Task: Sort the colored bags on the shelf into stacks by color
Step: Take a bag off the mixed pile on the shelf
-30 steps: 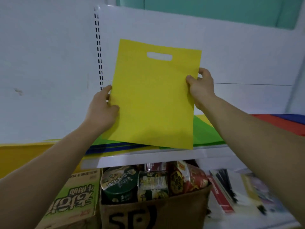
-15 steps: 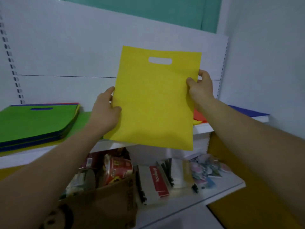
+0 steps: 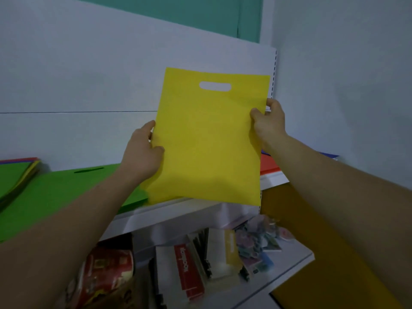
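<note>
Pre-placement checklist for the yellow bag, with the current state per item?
1. Yellow bag gripped on both sides: ok. The left hand holds the left edge and the right hand holds the right edge.
2. Bag flat, no folds: ok.
3. Yellow stack in sight: cannot tell. The bag hides part of the shelf.
4. Green bag and red bag lying apart: ok.
5. Pile at far left one colour: not ok. Mixed edges show.
</note>
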